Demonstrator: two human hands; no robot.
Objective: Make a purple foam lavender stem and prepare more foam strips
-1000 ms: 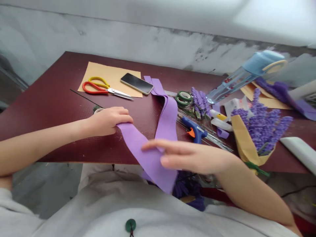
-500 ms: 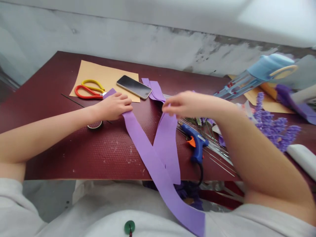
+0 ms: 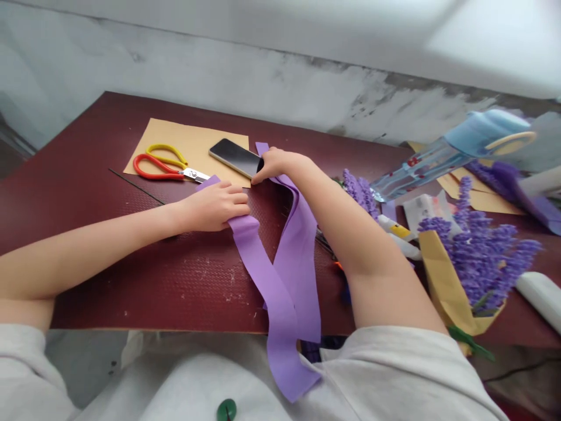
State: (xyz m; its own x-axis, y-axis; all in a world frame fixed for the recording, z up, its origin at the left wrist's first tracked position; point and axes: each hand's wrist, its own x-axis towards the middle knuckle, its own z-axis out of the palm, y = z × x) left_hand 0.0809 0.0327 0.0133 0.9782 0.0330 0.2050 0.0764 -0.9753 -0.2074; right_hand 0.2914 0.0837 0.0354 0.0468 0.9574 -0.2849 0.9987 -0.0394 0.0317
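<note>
My left hand point(image 3: 219, 206) is closed on a long purple strip point(image 3: 280, 304) of soft sheet, palm down over the table. The strip's short end shows past my knuckles, and its long part hangs over the table edge onto my lap. My right hand point(image 3: 274, 164) is at the right end of a black smartphone point(image 3: 234, 156), thumb at its near corner and fingers at its far one. Below that wrist lie more purple strips point(image 3: 307, 263), partly covered by my forearm. Scissors point(image 3: 164, 166) with one red and one yellow handle rest left of the phone.
A sheet of tan paper point(image 3: 175, 131) lies under the scissors and phone. On the right are a blue water bottle point(image 3: 438, 155) and purple flower stems point(image 3: 486, 251) in brown paper. A thin dark wire point(image 3: 135, 186) is at the left. My right arm mostly hides the glue gun.
My right hand has let go of the folded purple strips and moved left and back to the phone. My left hand still holds its strip, slightly farther right.
</note>
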